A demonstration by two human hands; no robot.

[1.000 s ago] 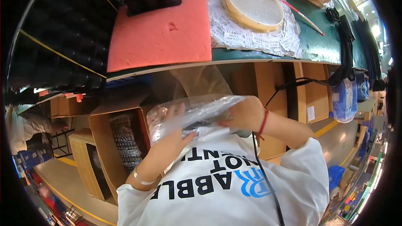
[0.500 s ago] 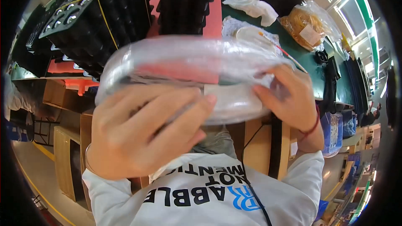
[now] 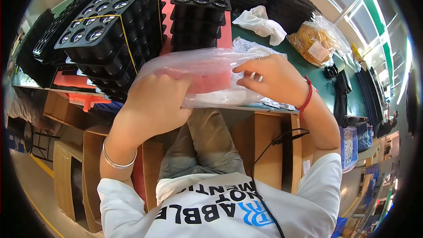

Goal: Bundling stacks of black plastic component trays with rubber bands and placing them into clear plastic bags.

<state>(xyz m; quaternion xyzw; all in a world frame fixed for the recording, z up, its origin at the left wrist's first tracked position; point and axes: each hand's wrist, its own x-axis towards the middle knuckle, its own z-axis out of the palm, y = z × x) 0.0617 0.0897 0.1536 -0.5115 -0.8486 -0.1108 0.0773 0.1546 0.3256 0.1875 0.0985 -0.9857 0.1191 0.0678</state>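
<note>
Clear bag (image 3: 211,83) is up and spread at the bench (image 3: 358,101) edge, not set down yet, no contents visible. Left hand (image 3: 156,103) clamps its left end; right hand (image 3: 274,78) is on the other end, can't tell if gripping

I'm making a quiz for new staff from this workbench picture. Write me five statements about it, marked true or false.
1. The left hand and right hand both touch a clear plastic bag. True.
2. The silver metal bangle is on the right wrist. False: the bangle is on the left wrist.
3. A thin red cord bracelet circles the right wrist. True.
4. The yellow-banded stack of black plastic trays is at the picture's right. False: the stack is at the left.
5. A crumpled white sheet lies on the green tabletop. True.
</note>
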